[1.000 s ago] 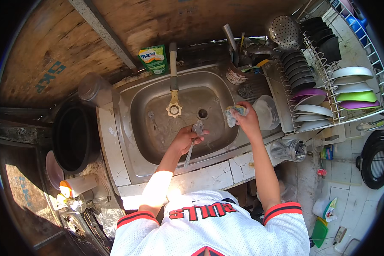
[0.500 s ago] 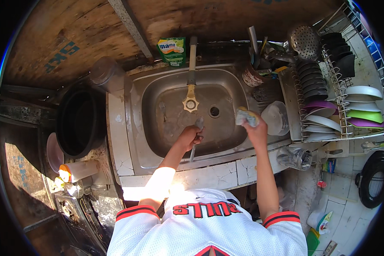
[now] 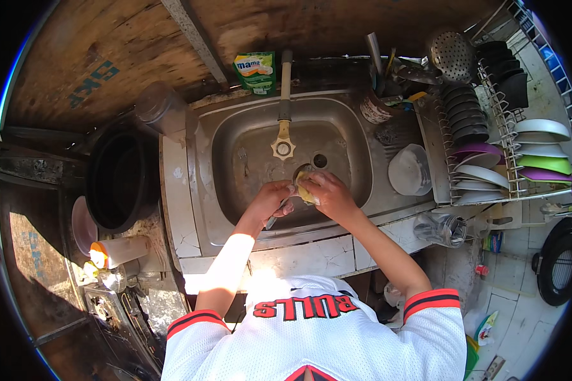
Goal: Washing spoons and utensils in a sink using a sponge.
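Above the metal sink (image 3: 235, 219), my left hand (image 3: 272, 202) is closed around the handle of a metal spoon (image 3: 271, 223), whose end sticks out below the fingers. My right hand (image 3: 330, 195) grips a yellowish sponge (image 3: 307, 192) and presses it against the spoon near its bowl, partly covering it. Both hands almost meet over the front half of the basin. Just beyond them is the faucet (image 3: 283, 147) with a star-shaped beige end. The drain hole (image 3: 320, 160) lies behind my right hand.
A clear plastic tub (image 3: 409, 170) stands on the drainboard, beside a dish rack (image 3: 515, 202) of plates and bowls. A green pouch (image 3: 255, 73) leans behind the sink. On the left sit a black basin (image 3: 119, 181) and a clear container (image 3: 162, 108). A glass jar (image 3: 450, 230) lies front right.
My right hand with the sponge has come left and inward from the sink's right edge onto the spoon. My left hand stays near its place, still holding the spoon.
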The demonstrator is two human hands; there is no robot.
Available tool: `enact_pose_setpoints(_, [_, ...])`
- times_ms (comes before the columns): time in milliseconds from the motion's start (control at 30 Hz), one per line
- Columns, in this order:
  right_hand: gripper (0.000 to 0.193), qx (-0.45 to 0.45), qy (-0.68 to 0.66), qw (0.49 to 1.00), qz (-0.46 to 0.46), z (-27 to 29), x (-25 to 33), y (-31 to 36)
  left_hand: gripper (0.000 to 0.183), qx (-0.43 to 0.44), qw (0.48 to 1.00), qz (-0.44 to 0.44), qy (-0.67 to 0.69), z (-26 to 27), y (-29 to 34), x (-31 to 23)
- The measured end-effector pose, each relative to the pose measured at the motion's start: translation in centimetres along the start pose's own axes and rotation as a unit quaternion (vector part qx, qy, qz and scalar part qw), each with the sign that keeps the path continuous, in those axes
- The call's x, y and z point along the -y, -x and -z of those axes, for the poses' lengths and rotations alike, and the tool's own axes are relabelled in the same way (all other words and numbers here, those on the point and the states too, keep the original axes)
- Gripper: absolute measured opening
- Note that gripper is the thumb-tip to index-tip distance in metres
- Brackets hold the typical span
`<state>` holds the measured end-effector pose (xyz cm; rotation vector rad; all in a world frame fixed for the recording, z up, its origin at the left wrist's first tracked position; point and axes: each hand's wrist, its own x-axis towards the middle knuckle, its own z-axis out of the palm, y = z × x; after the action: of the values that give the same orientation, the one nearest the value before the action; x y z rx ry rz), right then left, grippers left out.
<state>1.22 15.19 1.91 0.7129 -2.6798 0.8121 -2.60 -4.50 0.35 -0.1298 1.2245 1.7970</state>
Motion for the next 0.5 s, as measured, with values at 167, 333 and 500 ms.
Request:
enact_pose_setpoints(167, [0.043, -0.004, 0.026, 1.000, 0.012, 0.1, -0.5, -0.3, 0.015, -0.060, 0.997, -0.032, -0.030, -1.5, 0.0, -0.3])
enact_pose_setpoints(333, [0.039, 0.012, 0.040, 0.999, 0.002, 0.4, -1.7, -0.5, 0.014, -0.039, 0.998, -0.020, -0.043, -1.2, 0.7, -0.8])
enact_pose_setpoints(500, [0.036, 0.034, 0.007, 0.999, 0.007, 0.7, -1.8, -1.3, 0.013, -0.063, 0.997, -0.002, -0.053, -1.9, 1.1, -1.0])
